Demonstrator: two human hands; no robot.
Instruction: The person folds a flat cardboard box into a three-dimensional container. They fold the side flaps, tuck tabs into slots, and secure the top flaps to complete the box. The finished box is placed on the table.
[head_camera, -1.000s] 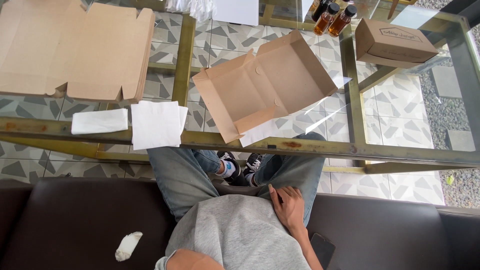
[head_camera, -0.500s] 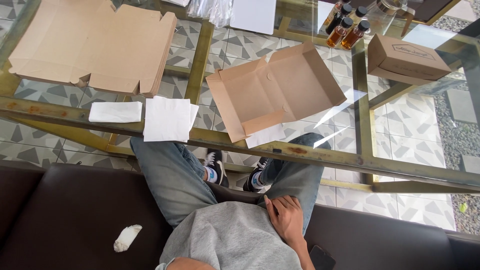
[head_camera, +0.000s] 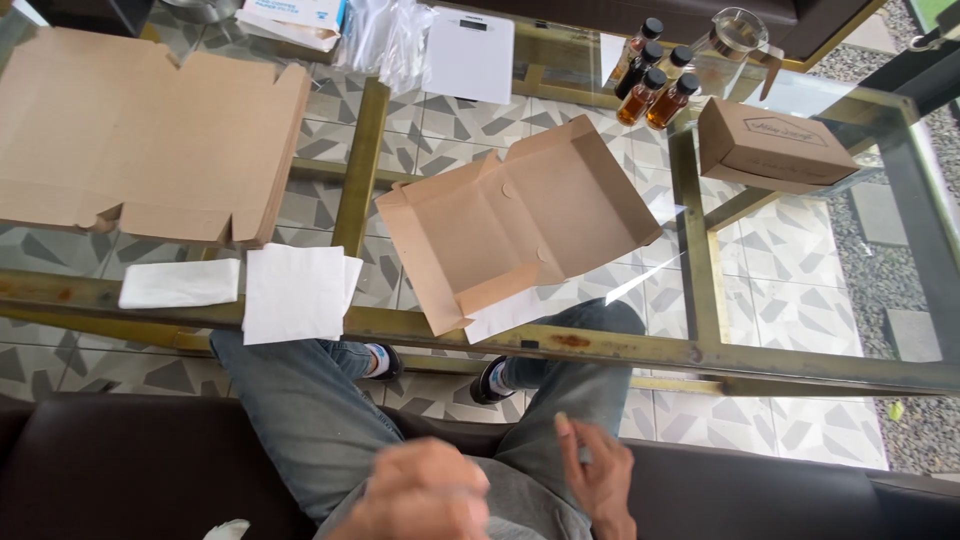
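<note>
My left hand (head_camera: 420, 495) is blurred low in the view, over my lap, with nothing visible in it. My right hand (head_camera: 600, 478) is beside it above my right thigh, fingers apart and empty. Both hands are on the near side of the glass table (head_camera: 700, 352) and touch nothing on it. Nearest to them on the glass lies an unfolded brown cardboard box (head_camera: 520, 225), opened flat, with a white paper sheet (head_camera: 510, 312) sticking out from under its near edge.
A stack of flat cardboard blanks (head_camera: 140, 130) lies far left, with white napkins (head_camera: 295, 292) and a folded one (head_camera: 180, 283) in front. Several small amber bottles (head_camera: 655, 78), a glass jug (head_camera: 735, 40), a closed brown box (head_camera: 775, 145) and a white scale (head_camera: 470, 55) stand at the back.
My left hand has come into view over my lap. My right hand has lifted off my thigh and spread its fingers. The camera has tilted and moved closer to the table.
</note>
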